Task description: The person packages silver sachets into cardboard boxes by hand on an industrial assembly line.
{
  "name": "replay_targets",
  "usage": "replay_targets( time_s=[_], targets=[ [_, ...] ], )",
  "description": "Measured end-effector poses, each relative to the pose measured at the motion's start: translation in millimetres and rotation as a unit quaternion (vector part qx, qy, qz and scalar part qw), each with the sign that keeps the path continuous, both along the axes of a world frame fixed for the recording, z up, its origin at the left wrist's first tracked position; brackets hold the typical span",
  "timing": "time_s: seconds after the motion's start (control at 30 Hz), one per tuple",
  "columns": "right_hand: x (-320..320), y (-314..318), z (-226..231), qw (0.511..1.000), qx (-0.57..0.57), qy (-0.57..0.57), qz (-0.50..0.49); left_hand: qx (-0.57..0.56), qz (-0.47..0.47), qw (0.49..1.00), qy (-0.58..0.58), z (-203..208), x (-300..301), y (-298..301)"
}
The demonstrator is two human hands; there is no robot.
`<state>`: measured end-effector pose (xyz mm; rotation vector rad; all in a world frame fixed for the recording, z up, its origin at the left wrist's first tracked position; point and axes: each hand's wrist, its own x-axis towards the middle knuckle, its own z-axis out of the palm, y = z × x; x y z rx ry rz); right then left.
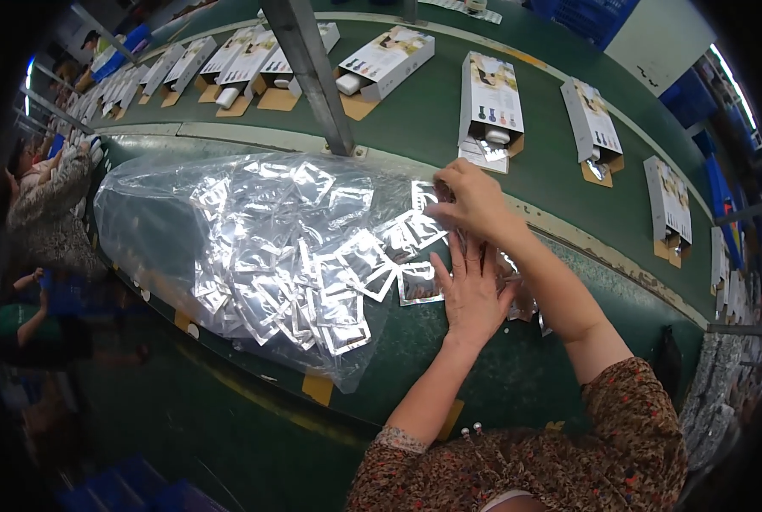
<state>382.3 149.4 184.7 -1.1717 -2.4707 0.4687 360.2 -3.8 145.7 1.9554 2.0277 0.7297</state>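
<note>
My left hand lies flat, fingers stretched out, over silver foil sachets at the table's edge by the belt. Just beyond it, my right hand has its thumb and fingers bent around the edge of a silver sachet; part of that grip is hidden. Loose sachets lie left of my left hand, and a few more show partly under my right forearm. A large clear plastic bag lies on its side to the left, with a heap of sachets in and spilling from it.
Beyond the table runs a green conveyor belt carrying several open printed boxes, including a nearby box with a white item and papers at its open end. A metal post rises at the belt's near edge. Other people sit at far left.
</note>
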Motion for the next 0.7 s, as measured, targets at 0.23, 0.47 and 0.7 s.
replay_targets(
  time_s=[0.23, 0.47, 0.7],
  targets=[
    [24.3, 17.1, -12.8, 0.976, -0.214, 0.024, -0.035, 0.014, -0.008, 1.000, -0.019, -6.0, 3.6, -3.8],
    [36.4, 32.6, -7.5, 0.938, -0.160, 0.278, -0.132, 0.010, -0.010, 1.000, -0.024, -4.9, 3.5, -3.2],
    [-37.9, 74.2, -14.0, 0.967, 0.252, 0.024, 0.014, 0.005, -0.010, 1.000, -0.021, -4.2, 5.5, -6.3]
  ],
)
